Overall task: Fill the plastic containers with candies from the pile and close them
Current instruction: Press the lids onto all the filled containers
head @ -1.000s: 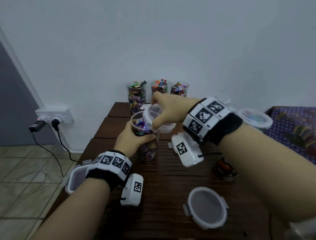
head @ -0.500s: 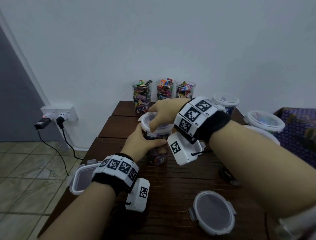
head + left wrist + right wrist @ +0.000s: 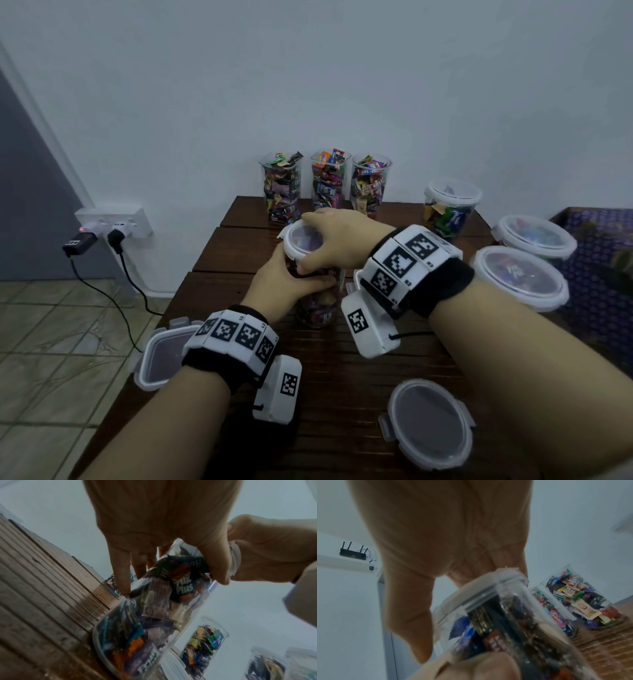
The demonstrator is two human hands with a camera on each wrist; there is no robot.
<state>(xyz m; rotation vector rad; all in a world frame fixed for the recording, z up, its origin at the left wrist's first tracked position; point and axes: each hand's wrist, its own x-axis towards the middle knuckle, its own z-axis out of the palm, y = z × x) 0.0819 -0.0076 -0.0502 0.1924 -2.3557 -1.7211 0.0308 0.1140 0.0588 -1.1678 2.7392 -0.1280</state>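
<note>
A dark slatted wooden table (image 3: 342,377) takes up most of the head view, pushed against a plain white wall (image 3: 308,85), with a tiled floor (image 3: 51,342) seen off to the left. A wall socket (image 3: 114,222) with plugs and cables is fixed low on that wall. Three open jars (image 3: 329,185) stuffed with wrapped candies are lined up at the back edge, and three lidded jars (image 3: 519,277) are parked on the right side, so those look done. A loose round lid (image 3: 428,423) is left lying near the front, and a squarish one (image 3: 161,359) sits by the left edge. Around the middle of the table, the jar being worked on (image 3: 317,305) is stood upright, packed with candy (image 3: 181,588). It is gripped around the body by the left hand (image 3: 281,291), fingers curled tight round the clear wall. A white-rimmed lid (image 3: 301,243) is held on its mouth by the right hand (image 3: 337,240), fingers arched over the top and thumb hooked under the rim, so the edge is pinched. Whether the lid is fully seated can't really be told.
</note>
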